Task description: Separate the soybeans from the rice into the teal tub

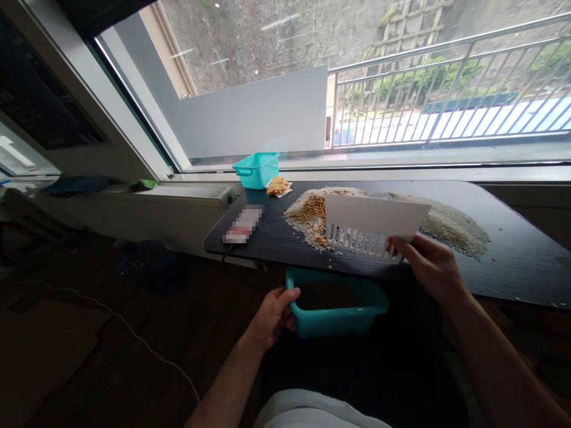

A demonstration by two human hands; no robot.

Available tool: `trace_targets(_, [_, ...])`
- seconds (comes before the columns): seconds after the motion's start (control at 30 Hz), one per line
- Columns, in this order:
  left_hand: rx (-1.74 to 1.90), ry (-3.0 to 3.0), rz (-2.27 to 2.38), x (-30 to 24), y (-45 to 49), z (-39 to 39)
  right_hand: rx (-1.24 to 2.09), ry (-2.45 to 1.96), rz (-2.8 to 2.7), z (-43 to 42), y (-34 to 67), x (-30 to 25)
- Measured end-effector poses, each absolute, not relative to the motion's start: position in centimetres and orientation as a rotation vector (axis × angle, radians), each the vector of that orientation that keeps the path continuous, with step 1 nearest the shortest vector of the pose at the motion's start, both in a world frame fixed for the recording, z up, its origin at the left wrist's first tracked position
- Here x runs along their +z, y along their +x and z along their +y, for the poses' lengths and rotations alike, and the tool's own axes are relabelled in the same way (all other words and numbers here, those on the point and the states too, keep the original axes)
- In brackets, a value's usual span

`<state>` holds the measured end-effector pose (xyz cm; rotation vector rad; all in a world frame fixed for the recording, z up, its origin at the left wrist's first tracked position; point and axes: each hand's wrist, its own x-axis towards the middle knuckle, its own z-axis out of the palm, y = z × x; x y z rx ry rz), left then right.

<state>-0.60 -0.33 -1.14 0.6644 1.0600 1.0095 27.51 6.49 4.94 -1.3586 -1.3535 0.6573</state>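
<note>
My left hand [274, 315] grips the left rim of a teal plastic bin [334, 322], thumb over the edge. The bin sits just below the table's front edge, with a brownish heap of grains [332, 294] in its shadowed inside. In my right hand [430, 261] is a white slotted card [375, 217], held by its lower right corner above the table. Its row of slots points downward. Behind and left of the card lie orange-yellow kernels [313, 211] mixed with white grains. A heap of pale rice-like grains [459, 226] spreads to the right, partly hidden by the card.
The dark table [526, 249] stands against a window. At its back left are a second teal bin [259, 169] and a yellowish item on paper [279, 186]. A blurred-out flat object [244, 224] with a cord lies at the left edge. A radiator [187, 214] adjoins the table.
</note>
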Motion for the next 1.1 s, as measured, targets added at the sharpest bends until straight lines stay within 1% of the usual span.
trace_targets(0.3, [1.010, 0.657, 1.064, -1.37, -0.63, -0.28, 0.630, -1.333, -1.454, 6.73, 27.60, 4.57])
trace_targets(0.53, [1.001, 0.659, 1.059, -1.26, -0.66, -0.37, 0.638, -1.346, -1.374, 6.53, 27.76, 4.67])
trace_targets(1.1, [1.006, 0.662, 1.057, -1.51, -0.65, -0.27, 0.603, -1.326, -1.461, 6.61, 27.89, 4.51])
